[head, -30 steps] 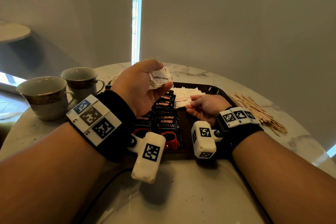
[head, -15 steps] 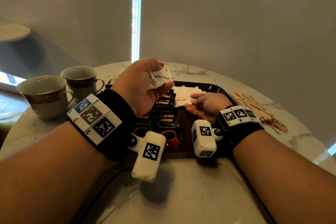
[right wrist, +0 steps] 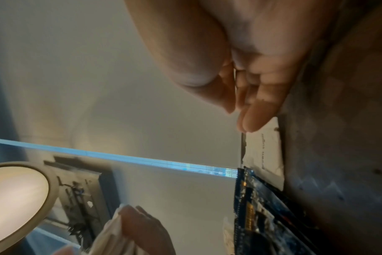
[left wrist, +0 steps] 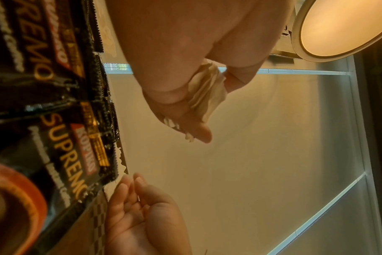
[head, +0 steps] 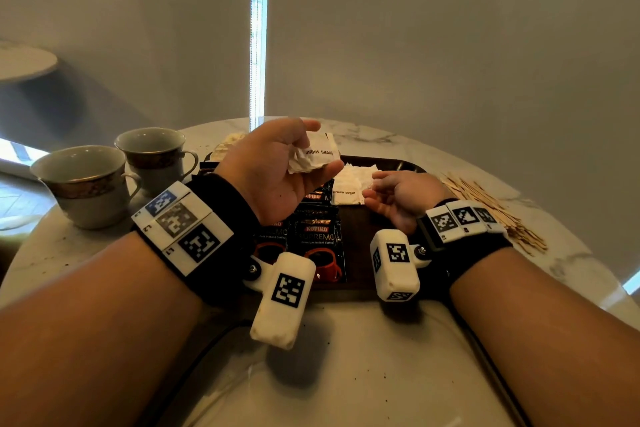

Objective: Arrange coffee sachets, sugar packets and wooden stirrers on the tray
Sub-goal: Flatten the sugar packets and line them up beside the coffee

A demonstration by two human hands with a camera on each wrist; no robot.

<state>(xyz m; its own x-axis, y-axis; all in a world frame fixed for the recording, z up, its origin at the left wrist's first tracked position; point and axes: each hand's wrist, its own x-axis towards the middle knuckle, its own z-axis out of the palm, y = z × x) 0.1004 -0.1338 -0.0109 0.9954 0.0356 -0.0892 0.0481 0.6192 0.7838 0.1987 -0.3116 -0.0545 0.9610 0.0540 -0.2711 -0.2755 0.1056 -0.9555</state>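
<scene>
My left hand is raised above the dark tray and grips a crumpled bunch of white brown sugar packets, seen also in the left wrist view as sugar packets. My right hand hovers low over the tray, fingers relaxed and holding nothing, its fingertips just beside a flat sugar packet that lies with others on the tray. Black Kopiko coffee sachets lie in overlapping rows on the tray's left half. The wooden stirrers lie in a loose heap on the table, right of the tray.
Two cups stand on the round marble table at the left. More pale packets lie behind my left hand, beyond the tray. The table's near part in front of the tray is bare marble.
My left hand with its sugar packets has edged slightly to the right. My right hand stays in the same place over the tray.
</scene>
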